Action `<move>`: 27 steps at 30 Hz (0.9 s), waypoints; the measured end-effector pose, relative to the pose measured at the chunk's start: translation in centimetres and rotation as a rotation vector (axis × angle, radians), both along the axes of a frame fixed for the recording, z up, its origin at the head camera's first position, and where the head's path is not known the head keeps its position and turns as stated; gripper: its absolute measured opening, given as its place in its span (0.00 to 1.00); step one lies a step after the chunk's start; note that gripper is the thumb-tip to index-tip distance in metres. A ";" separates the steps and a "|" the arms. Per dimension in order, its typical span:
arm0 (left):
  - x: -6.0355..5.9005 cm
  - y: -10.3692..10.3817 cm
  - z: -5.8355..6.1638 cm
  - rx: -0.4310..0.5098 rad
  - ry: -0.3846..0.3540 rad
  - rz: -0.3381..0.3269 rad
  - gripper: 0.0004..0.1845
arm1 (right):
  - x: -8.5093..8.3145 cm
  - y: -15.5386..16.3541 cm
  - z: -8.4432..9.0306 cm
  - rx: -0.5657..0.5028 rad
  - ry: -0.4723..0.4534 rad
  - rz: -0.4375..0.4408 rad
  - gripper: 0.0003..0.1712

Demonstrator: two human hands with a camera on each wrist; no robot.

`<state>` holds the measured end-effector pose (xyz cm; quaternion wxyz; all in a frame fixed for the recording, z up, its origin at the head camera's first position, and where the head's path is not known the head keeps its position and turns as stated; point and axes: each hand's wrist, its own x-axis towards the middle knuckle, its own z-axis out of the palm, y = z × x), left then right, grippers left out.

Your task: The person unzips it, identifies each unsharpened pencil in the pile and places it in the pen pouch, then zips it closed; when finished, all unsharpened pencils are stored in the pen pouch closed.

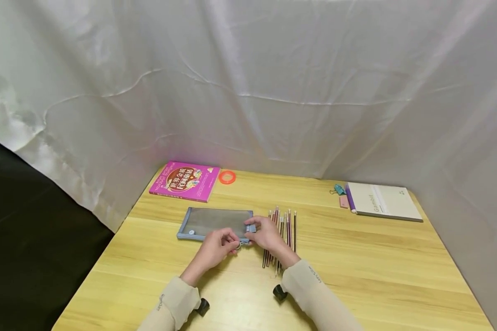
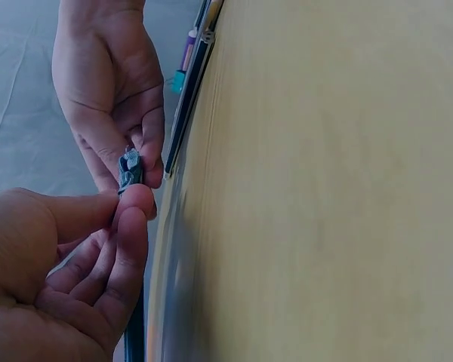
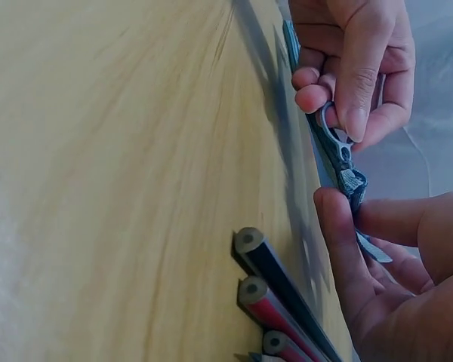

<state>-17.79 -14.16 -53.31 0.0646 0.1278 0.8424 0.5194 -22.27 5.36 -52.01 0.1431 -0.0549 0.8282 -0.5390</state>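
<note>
A flat grey mesh pencil case (image 1: 215,221) with blue trim lies on the wooden table (image 1: 356,276). My left hand (image 1: 234,242) pinches the metal ring of the zipper pull (image 3: 328,134) at the case's near right corner. My right hand (image 1: 250,232) pinches the blue fabric tab (image 3: 353,183) at that same end, seen also as the tab (image 2: 130,167) in the left wrist view. Several pencils (image 1: 283,230) lie side by side just right of the case, partly under my right wrist; their blunt ends (image 3: 251,241) show close by.
A pink book (image 1: 185,180) and an orange tape ring (image 1: 227,177) lie at the back left. A pale notebook (image 1: 383,201), a teal binder clip (image 1: 338,189) and a pink eraser (image 1: 343,201) sit at the back right. White cloth hangs behind and beside the table.
</note>
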 end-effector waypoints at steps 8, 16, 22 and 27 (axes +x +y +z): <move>0.0 -0.2 0.0 -0.026 -0.015 0.013 0.03 | 0.2 0.4 0.0 0.026 0.007 0.000 0.22; 0.0 -1.8 0.4 -0.061 -0.004 0.058 0.04 | 0.4 0.8 0.1 -0.003 -0.019 -0.012 0.23; 0.3 -3.1 0.6 -0.081 -0.007 0.095 0.04 | 0.5 0.9 0.3 -0.034 -0.030 -0.001 0.23; 0.5 -4.6 0.7 -0.096 -0.013 0.131 0.04 | 0.6 1.3 0.2 -0.012 -0.029 -0.013 0.23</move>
